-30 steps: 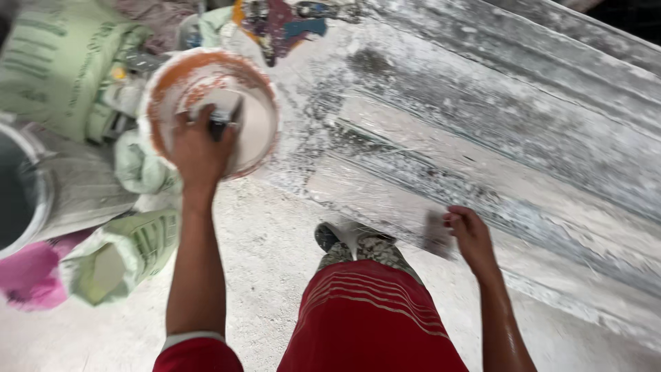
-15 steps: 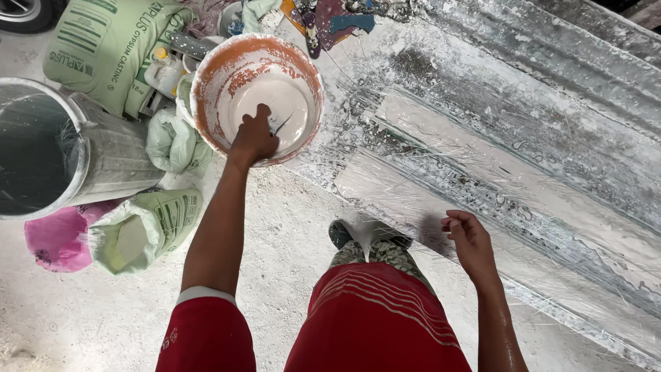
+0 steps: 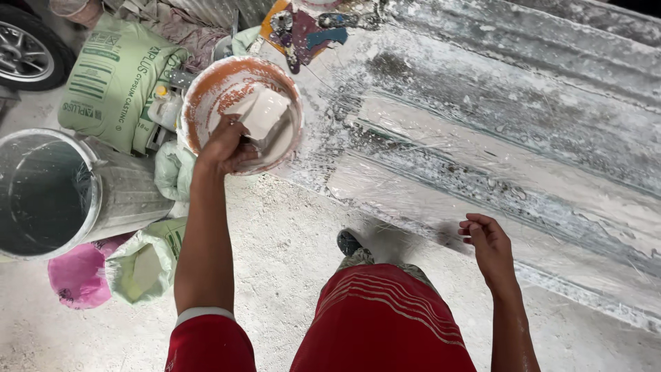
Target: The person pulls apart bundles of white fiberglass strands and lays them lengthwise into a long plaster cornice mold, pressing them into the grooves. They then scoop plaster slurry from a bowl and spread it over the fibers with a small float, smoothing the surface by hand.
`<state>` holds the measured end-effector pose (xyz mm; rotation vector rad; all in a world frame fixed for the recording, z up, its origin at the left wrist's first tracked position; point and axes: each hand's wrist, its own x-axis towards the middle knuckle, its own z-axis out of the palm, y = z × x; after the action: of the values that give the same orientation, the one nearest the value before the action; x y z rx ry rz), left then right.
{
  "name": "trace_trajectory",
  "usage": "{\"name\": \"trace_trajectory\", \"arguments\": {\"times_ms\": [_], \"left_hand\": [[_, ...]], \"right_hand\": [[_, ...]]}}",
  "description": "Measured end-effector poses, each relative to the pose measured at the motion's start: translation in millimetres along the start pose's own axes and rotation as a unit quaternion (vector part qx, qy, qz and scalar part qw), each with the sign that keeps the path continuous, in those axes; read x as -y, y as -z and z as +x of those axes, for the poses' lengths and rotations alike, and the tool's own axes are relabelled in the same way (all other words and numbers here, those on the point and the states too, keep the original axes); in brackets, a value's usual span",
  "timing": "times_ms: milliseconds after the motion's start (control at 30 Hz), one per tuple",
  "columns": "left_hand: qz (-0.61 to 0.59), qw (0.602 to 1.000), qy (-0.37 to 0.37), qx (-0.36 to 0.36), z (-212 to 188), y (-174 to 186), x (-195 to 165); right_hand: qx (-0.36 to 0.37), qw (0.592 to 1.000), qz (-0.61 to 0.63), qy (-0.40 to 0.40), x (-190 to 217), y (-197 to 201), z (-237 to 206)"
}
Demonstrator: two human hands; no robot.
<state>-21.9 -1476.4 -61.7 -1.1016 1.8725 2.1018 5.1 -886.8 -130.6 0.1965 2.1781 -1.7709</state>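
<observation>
Right now, nearest me at six o'clock, are my red shorts and one shoe on the dusty concrete floor. At four o'clock my right hand hangs loose and empty, fingers half curled, just above the near edge of the long plaster-caked surface that is wrapped in clear plastic film.

My left arm runs up toward eleven o'clock, and my left hand sits over the near rim of the orange bowl. Its grip is closed around the handle of a flat scraper, whose blade carries a thick slab of white plaster; how tight my fingers are on the handle I cannot tell, since the back of my hand hides them. The bowl rests at the corner of the surface, its inside smeared with white mix.

I judge this to be the loading step: plaster being scooped out of the bowl. The next move would call for keeping the blade level so the slab does not slide off, then carrying it toward one o'clock over the film.

At nine o'clock a metal bucket lies tipped, with a pink bag and small green bags beside it. Farther off, at ten o'clock, a large green sack leans near a car wheel.
</observation>
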Motion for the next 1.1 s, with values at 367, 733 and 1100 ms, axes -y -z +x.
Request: {"name": "trace_trajectory", "arguments": {"times_ms": [367,733,1100], "left_hand": [[-0.118,0.985,-0.093,0.087,-100,-66,-14],[-0.144,0.98,-0.075,0.119,-98,-141,80],[-0.067,0.989,-0.07,0.109,-39,-126,137]], "right_hand": [[-0.034,0.999,0.024,0.003,-40,62,-61],[-0.142,0.988,0.047,-0.046,-103,127,-164],[-0.244,0.96,0.086,-0.104,-83,65,-210]]}}
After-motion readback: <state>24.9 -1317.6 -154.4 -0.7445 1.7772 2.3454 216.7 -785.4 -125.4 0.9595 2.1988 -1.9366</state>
